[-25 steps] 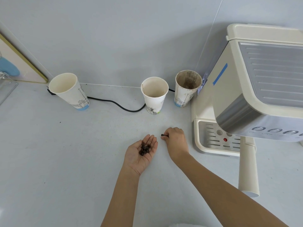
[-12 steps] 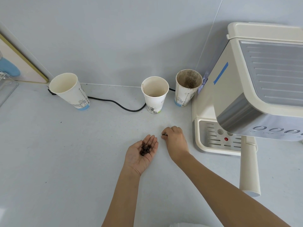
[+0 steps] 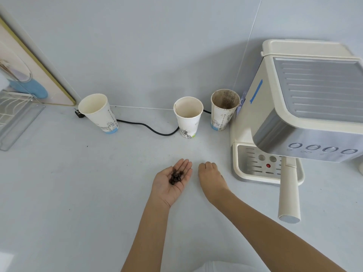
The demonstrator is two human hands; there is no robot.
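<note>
My left hand [image 3: 167, 190] lies palm up on the white counter, fingers straight, with several dark coffee beans [image 3: 175, 176] heaped in the palm. Just to its right, my right hand [image 3: 211, 177] is back-up with its fingers curled under. The bean it pinched a moment ago is hidden beneath the fingertips. Three paper cups stand along the back wall: a tilted-looking left cup [image 3: 99, 112], a middle cup [image 3: 188, 116], and a right cup [image 3: 224, 108] stained brown inside.
A cream and steel coffee machine [image 3: 294, 95] fills the right side, with its drip tray [image 3: 255, 165] and a long cream handle [image 3: 288, 193] jutting toward me. A black cable [image 3: 149, 128] runs behind the cups. A wire rack [image 3: 11, 114] sits at far left.
My right hand drew back from the counter toward my left hand with a bean pinched at its fingertips; that bean is out of sight now. My left hand stayed put.
</note>
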